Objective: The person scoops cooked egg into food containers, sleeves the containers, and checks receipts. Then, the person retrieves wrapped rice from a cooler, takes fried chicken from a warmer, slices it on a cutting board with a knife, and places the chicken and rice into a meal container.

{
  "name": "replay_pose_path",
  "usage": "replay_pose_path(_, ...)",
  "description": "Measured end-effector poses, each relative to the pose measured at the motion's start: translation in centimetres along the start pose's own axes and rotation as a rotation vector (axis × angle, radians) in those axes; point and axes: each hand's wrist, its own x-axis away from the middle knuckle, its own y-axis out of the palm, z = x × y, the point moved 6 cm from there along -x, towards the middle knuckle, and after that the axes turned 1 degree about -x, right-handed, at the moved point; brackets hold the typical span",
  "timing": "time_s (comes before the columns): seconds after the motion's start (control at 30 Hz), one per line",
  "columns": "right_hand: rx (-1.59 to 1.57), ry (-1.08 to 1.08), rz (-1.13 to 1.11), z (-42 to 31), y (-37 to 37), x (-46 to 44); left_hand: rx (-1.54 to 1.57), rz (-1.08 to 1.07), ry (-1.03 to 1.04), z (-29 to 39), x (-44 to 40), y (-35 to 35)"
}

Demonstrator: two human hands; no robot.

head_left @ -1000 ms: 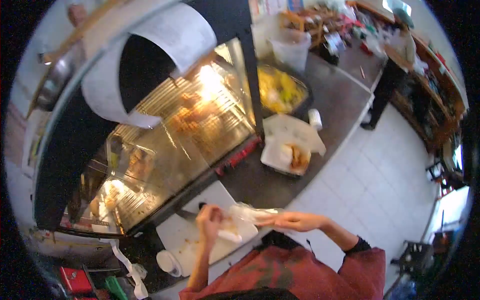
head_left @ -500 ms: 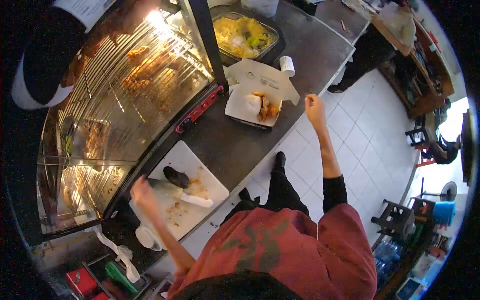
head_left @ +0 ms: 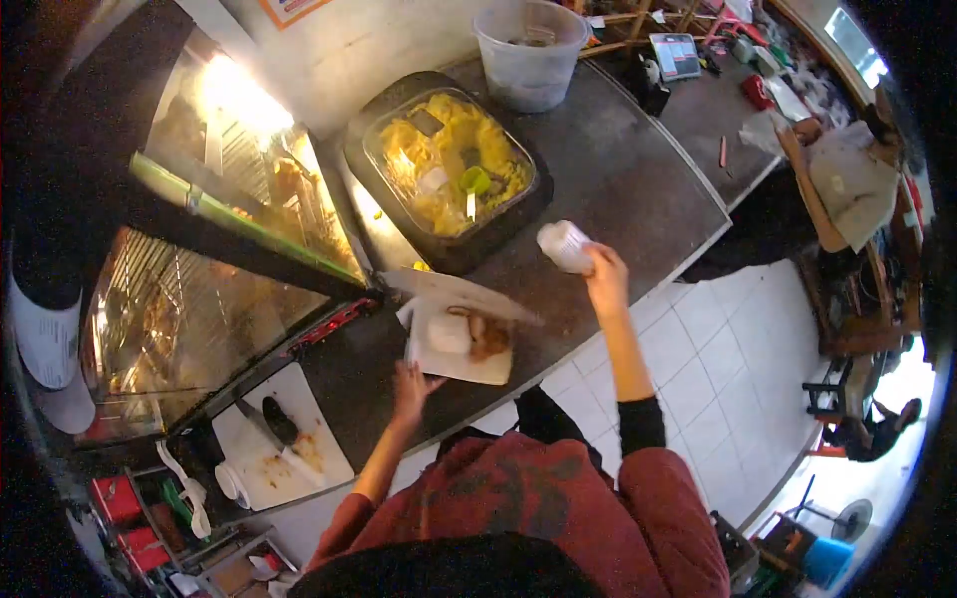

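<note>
My left hand (head_left: 411, 392) grips the near left corner of an open white food box (head_left: 429, 361), which holds white rice and brown pieces of food. The box's lid stands partly raised at the back. Over the dark counter, my right hand (head_left: 605, 276) is closed around a small white cup-like container (head_left: 564, 246). Behind the box sits a black tray (head_left: 538, 199) of yellow food with a green scoop in it. A knife and a dark object lie on the white cutting board (head_left: 319, 439) at the left.
A lit glass food cabinet (head_left: 199, 329) stands at the left. At the back is a clear plastic bucket (head_left: 530, 60). Another person (head_left: 847, 189) is at the upper right, beside shelving. A white tub (head_left: 231, 484) stands by the cutting board.
My left hand has moved from the cutting board to the food box and taken hold of it. My right hand has picked up the white container. The view has shifted.
</note>
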Motion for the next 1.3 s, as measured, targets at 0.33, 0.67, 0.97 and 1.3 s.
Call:
replay_pose_path(0.33, 0.47, -0.321, -0.164, -21.0, 2.8, 3.6, 0.922, -0.08, -0.38, 24.8, -4.7, 15.0)
replay_pose_path(0.67, 0.638, -0.261, -0.182, -20.1, 4.1, 7.2, 1.436, -0.909, -0.007, 42.9, -13.5, 15.9)
replay_pose_path(0.97, 0.976, -0.187, -0.187, -21.5, 0.2, 3.1, 1.524, -0.81, 0.018, 47.5, -19.2, 19.0)
replay_pose_path(1.3, 1.144, -0.247, -0.013, -23.4, -11.6, -15.6, 0.851, -0.283, -0.226, 34.7, -14.8, 21.8)
